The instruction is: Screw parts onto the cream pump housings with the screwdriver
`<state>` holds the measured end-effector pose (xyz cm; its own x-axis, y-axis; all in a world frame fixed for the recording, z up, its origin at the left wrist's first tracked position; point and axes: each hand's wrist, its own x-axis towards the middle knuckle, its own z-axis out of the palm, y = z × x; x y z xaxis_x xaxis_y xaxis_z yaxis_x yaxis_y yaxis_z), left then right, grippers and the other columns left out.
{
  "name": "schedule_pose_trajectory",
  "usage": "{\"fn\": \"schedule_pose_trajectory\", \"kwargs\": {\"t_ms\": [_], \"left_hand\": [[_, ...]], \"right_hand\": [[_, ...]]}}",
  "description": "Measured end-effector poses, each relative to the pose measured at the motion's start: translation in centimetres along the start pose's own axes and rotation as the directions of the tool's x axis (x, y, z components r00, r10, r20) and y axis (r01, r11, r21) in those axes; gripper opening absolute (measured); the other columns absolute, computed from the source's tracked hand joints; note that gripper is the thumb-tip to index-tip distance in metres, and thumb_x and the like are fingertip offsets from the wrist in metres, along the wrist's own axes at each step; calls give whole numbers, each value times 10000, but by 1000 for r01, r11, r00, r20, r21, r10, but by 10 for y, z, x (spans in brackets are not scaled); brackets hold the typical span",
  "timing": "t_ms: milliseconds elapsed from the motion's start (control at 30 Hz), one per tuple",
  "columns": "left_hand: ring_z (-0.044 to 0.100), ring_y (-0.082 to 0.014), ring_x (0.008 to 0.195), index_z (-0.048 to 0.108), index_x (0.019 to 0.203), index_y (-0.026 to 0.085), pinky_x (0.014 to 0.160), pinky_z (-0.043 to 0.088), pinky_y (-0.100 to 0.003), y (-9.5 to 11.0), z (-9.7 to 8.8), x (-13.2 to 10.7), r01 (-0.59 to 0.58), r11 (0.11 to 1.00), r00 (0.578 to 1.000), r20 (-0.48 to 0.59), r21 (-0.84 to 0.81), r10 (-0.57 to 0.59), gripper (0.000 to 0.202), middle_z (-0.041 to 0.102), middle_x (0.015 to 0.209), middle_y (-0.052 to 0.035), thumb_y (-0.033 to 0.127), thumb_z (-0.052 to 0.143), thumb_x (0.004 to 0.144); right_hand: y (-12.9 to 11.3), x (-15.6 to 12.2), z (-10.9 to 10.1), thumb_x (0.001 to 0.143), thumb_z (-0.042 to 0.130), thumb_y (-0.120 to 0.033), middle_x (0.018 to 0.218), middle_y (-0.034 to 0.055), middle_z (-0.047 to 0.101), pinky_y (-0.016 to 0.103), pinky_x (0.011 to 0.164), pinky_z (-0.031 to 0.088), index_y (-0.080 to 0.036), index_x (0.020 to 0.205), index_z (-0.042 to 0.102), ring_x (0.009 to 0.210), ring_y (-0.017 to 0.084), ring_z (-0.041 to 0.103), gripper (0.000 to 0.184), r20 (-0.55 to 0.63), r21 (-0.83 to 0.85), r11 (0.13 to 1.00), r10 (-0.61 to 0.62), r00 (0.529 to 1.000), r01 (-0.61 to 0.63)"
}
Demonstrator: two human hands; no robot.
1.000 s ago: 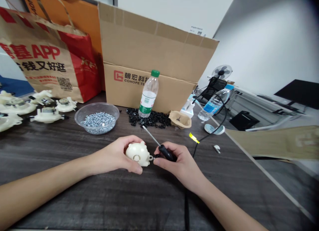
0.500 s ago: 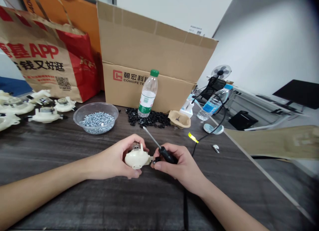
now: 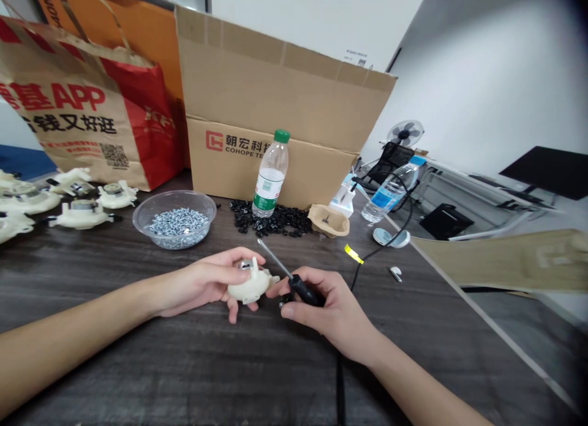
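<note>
My left hand point(image 3: 209, 283) grips a cream plastic housing point(image 3: 250, 287) with a metal part on top, thumb over its upper side and fingers beneath. In my right hand point(image 3: 327, 302) lies a screwdriver point(image 3: 301, 288) with a black handle, its shaft pointing up and to the left. A small black part point(image 3: 285, 299) is pinched between that hand's thumb and fingers, just right of the housing. A fingertip of my right hand is close to the housing's right lug; whether they touch I cannot tell.
A clear bowl of screws point(image 3: 175, 220) stands behind my left hand. Black small parts point(image 3: 294, 220) lie piled around a green-capped bottle point(image 3: 270, 178). Several cream housings point(image 3: 82, 213) sit at the left. A cardboard box point(image 3: 229, 181) stands behind; a black cable point(image 3: 383, 250) runs at the right.
My left thumb has shifted onto the top of the housing and its fingers have loosened below. The housing has turned slightly and sits a bit apart from the black part in my right hand.
</note>
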<state>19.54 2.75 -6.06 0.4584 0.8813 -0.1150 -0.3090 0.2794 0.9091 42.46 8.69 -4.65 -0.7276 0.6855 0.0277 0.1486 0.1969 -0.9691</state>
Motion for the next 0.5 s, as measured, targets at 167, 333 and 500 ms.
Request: {"fn": "schedule_pose_trajectory", "kwargs": {"t_ms": [167,333,500], "left_hand": [[581,-178,881,510,1221,165,769,509,-315,-1,-2,-2,33,999,997,-65,-19,-34,612,598,1056,-83,120,747,658],[536,-103,675,545,1070,170,588,493,-211,-6,-2,0,31,997,994,-109,64,-24,545,600,832,-17,124,815,598],[550,-127,607,433,1041,204,429,478,-199,-11,8,1,-3,978,984,-176,211,41,479,586,789,-10,291,777,719]], "right_hand": [[0,-1,-1,688,788,-282,789,-17,704,267,734,455,-230,812,728,751,147,599,147,1,-19,1000,-20,1000,20],[0,-3,-1,644,812,-307,667,-45,595,248,626,408,-225,756,711,640,124,495,171,-56,-82,997,-17,998,12],[0,-2,0,666,792,-298,672,-43,597,252,635,406,-222,771,706,639,126,495,155,-43,-85,996,-17,999,13]]}}
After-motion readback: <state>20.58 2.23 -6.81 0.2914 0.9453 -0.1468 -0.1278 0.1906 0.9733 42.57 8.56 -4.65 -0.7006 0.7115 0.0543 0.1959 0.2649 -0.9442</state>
